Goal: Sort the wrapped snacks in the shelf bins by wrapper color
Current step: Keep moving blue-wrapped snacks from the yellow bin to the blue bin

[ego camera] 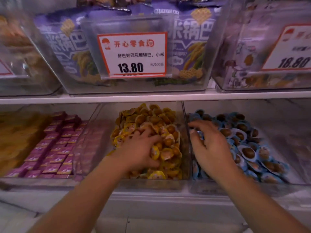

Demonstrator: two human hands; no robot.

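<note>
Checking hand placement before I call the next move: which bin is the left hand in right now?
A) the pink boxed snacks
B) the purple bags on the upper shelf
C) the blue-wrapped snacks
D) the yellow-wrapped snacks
D: the left hand is dug into the yellow-wrapped snacks, while the right hand is over the blue-wrapped snacks.

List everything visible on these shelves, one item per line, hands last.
Yellow-wrapped round snacks: many, yellow-orange, middle clear bin, lower shelf.
Blue-wrapped round snacks: many, blue with brown centres, right clear bin, lower shelf.
Small pink boxes: many, pink-purple, left bin, lower shelf.
Purple snack bags: several, purple, clear bin on upper shelf.
White price tag: one, red-bordered, reads 13.80, front of upper bin.
Left hand: in the yellow snacks, fingers curled into the pile.
Right hand: in the blue bin, pinching a blue-wrapped snack.
</note>
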